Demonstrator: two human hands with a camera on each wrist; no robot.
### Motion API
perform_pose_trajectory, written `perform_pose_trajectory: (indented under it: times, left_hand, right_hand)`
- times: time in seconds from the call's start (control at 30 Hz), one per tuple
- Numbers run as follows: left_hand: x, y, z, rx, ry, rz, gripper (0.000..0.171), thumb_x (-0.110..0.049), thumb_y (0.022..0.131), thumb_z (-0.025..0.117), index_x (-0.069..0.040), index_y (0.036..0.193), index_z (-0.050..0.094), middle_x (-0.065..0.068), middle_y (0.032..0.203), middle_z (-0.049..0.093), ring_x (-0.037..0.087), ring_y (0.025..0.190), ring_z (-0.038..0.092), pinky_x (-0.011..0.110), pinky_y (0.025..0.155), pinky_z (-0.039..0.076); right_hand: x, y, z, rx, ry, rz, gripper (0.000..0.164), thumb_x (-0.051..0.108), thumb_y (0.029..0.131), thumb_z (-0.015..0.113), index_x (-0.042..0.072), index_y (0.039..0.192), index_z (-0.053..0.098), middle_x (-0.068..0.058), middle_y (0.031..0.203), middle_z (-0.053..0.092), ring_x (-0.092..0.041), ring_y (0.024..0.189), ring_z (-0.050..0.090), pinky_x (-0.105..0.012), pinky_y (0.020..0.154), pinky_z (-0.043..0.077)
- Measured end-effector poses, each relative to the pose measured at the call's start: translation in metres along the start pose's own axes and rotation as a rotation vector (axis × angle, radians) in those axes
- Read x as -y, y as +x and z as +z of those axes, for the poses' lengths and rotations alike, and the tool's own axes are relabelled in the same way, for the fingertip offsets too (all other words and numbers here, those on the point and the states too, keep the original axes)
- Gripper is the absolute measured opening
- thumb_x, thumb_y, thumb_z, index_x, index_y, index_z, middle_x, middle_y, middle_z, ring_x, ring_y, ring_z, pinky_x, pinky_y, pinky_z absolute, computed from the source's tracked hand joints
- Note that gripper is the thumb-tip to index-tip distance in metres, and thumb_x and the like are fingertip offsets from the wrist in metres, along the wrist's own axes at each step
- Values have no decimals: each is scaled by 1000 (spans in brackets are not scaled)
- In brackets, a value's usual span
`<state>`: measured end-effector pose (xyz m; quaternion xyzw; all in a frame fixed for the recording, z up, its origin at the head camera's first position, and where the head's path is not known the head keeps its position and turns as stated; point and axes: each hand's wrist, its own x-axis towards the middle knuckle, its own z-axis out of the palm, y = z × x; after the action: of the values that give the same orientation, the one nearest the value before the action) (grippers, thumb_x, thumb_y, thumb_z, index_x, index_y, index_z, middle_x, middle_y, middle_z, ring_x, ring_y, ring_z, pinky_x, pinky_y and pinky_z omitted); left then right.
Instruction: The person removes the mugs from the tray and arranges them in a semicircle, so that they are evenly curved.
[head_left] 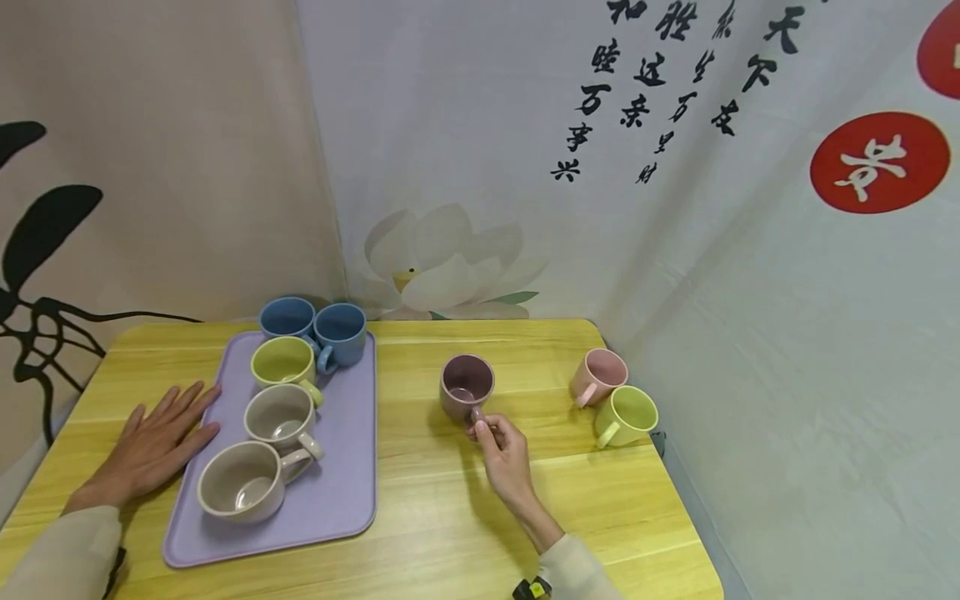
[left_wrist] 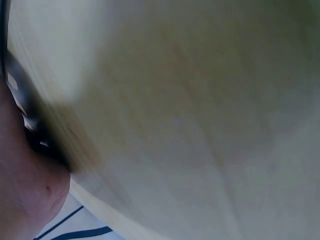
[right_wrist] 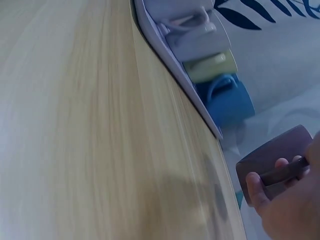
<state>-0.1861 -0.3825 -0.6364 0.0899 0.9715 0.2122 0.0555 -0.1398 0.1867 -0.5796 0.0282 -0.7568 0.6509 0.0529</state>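
Note:
My right hand (head_left: 507, 462) pinches the handle of a dark mauve mug (head_left: 467, 388) near the middle of the wooden table. In the right wrist view the fingers curl round that mug's handle, and the mug (right_wrist: 272, 155) appears raised off the tabletop. My left hand (head_left: 161, 446) lies palm down with fingers spread, fingertips at the left rim of a lilac tray (head_left: 348, 467). Mugs stand on the tray: two blue ones (head_left: 341, 335) at the back, a yellow-green one (head_left: 283, 362), then two beige ones (head_left: 242, 483) towards the front.
At the table's right edge stand a pink mug (head_left: 600, 377) and a yellow-green mug (head_left: 626, 417), close together. A printed curtain (head_left: 465, 150) hangs right behind the table (head_left: 442, 533). The left wrist view shows mostly blurred tabletop.

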Motion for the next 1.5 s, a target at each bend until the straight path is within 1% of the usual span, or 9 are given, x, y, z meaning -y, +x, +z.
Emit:
perform_pose_trajectory:
  times: [0.27,0.5,0.67,0.9,1.07,1.13,1.23,1.37,1.5]
  left_hand:
    - [0,-5,2,-48,23,28,77,-53,120,42,-24,183,11,29,188,9,60,174,-6,80,132,-24]
    - [2,-3,3,-14,16,-4,78,-58,120,39,-24,183,9,29,188,6,61,173,-8,80,131,-26]
    - [-1,-4,1,-8,19,-10,78,-58,120,38,-24,183,8,30,188,5,62,173,-9,81,131,-25]
    - [-3,-5,1,-13,25,-10,78,-56,120,39,-23,183,8,30,188,6,61,173,-9,81,131,-25]
    - [-1,-6,4,-17,21,-9,77,-57,120,38,-24,183,8,29,188,5,61,173,-10,78,130,-28]
    - [0,-7,6,-12,16,-12,77,-58,120,38,-24,183,7,29,188,5,60,173,-10,77,130,-30]
    - [1,-7,9,-6,6,-14,78,-58,120,38,-25,183,8,29,188,5,61,173,-10,78,130,-30]
    - [2,-4,9,-21,4,-2,77,-57,120,39,-26,184,9,28,189,6,60,174,-9,77,130,-30]
    - [3,-2,8,-43,9,10,76,-56,120,40,-27,183,10,26,190,6,58,174,-8,75,131,-30]
  right_hand:
    - [-8,2,-23,-96,26,16,23,11,116,63,-11,117,71,-31,112,79,-33,105,83,-44,101,70]
    - [-15,6,-41,-155,3,8,24,10,116,63,-12,116,71,-35,113,78,-26,102,84,-39,98,71]
    - [-17,10,-50,-193,13,17,25,10,117,61,-14,117,70,-35,115,75,-26,105,84,-39,101,70]
    - [-20,20,-55,-282,49,5,25,8,117,61,-15,115,69,-37,114,75,-24,104,83,-29,99,69]
    - [-26,26,-58,-330,27,34,26,11,117,62,-14,116,70,-30,112,78,-27,105,83,-34,102,69]
    - [-27,28,-58,-354,4,51,26,13,117,63,-12,115,71,-24,109,80,-28,105,84,-35,101,69]
    - [-28,31,-58,-385,-26,55,26,14,117,63,-11,114,71,-22,107,81,-30,104,83,-35,99,70]
    - [-28,37,-58,-400,-17,44,25,12,116,63,-11,115,71,-29,112,78,-27,103,83,-36,99,70]
    - [-28,44,-55,-424,-18,45,25,13,116,65,-11,115,71,-31,113,77,-21,99,81,-32,96,70]
